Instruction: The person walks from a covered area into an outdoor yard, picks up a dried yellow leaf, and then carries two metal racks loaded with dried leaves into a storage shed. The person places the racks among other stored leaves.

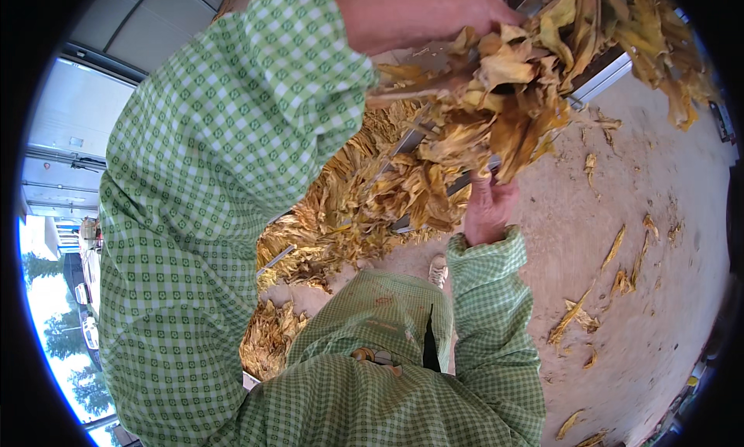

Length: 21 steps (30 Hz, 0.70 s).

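Long yellow-brown dried leaves, looking like cured tobacco (535, 67), hang in a thick bunch along a metal rack bar (608, 76). At the top edge, my left hand (484, 9) reaches over the bunch with fingers curled in at the leaves; part of it lies outside the picture. Lower down, my right hand (490, 207) is closed at the bar's near side, thumb up beside the leaves. Leaves cover some of its fingers. Green checked sleeves cover both forearms.
A large heap of the same leaves (341, 207) lies beyond and below the bar, with another pile (270, 338) near my legs. Loose leaf scraps (573, 319) are scattered on the concrete floor (659, 331) at right. Grey-white panels (77, 129) stand at left, beside a bright opening.
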Available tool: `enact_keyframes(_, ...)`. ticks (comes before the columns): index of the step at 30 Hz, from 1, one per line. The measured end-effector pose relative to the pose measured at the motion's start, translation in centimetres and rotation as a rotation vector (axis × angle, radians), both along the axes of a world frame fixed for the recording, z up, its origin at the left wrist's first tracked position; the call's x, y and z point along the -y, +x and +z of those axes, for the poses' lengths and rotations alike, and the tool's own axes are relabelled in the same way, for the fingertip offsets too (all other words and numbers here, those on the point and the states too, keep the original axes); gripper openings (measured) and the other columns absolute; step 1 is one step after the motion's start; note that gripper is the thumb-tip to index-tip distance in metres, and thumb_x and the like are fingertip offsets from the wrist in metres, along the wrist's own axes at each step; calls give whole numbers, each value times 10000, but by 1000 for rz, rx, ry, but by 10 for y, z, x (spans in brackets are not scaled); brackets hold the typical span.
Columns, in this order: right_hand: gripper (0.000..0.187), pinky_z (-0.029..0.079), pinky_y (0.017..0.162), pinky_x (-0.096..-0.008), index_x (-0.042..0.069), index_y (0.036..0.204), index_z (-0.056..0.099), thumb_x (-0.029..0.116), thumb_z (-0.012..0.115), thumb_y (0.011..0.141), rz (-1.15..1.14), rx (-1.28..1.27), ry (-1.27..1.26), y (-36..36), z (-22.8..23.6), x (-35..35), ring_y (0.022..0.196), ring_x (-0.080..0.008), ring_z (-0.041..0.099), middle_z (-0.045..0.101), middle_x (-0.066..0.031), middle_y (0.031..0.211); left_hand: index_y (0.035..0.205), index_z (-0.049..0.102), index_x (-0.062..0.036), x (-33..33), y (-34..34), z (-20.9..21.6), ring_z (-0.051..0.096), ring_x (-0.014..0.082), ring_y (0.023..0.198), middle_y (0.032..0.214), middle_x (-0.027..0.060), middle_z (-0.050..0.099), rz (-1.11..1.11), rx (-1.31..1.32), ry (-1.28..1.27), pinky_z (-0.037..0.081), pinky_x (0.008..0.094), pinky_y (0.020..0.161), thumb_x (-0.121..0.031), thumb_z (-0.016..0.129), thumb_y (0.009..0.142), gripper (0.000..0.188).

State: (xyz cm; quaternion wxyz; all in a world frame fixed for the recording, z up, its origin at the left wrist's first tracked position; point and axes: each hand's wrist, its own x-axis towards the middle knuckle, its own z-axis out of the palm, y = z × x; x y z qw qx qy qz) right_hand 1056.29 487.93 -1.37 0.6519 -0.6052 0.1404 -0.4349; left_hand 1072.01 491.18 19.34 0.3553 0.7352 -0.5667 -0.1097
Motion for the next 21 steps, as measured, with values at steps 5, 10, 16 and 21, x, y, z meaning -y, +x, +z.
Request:
enact_keyframes(5, 254, 383, 659, -206, -23, 986, 543, 185, 556, 840, 160, 44, -39, -5, 50, 63, 728, -76, 470, 556, -9, 823, 734, 500, 72, -5, -7, 23, 472, 154, 529, 586, 112, 485, 66, -52, -136, 384, 321, 468, -102, 607, 679, 212)
enact_keyframes(10, 235, 372, 601, -187, -24, 950, 567, 172, 586, 822, 105, -114, -276, -30, 96, 103, 659, -54, 449, 536, 22, 744, 763, 514, 79, 2, -9, 27, 493, 160, 535, 606, 121, 509, 120, -121, -243, 398, 322, 474, -92, 611, 682, 213)
enact_keyframes(16, 253, 368, 573, -187, -22, 956, 571, 195, 577, 827, 137, -318, -502, -52, 173, 108, 642, -54, 451, 547, -4, 720, 798, 530, 88, -4, -13, 19, 519, 168, 541, 631, 132, 537, 237, -224, -320, 415, 323, 481, -79, 616, 686, 218)
enact_keyframes(21, 376, 416, 727, -241, -41, 1087, 511, 264, 491, 868, 64, -562, -419, -88, 149, 100, 813, -113, 532, 592, -82, 927, 827, 544, 95, -6, -16, 9, 540, 174, 547, 652, 142, 560, 359, -332, -359, 430, 324, 487, -69, 620, 688, 227)
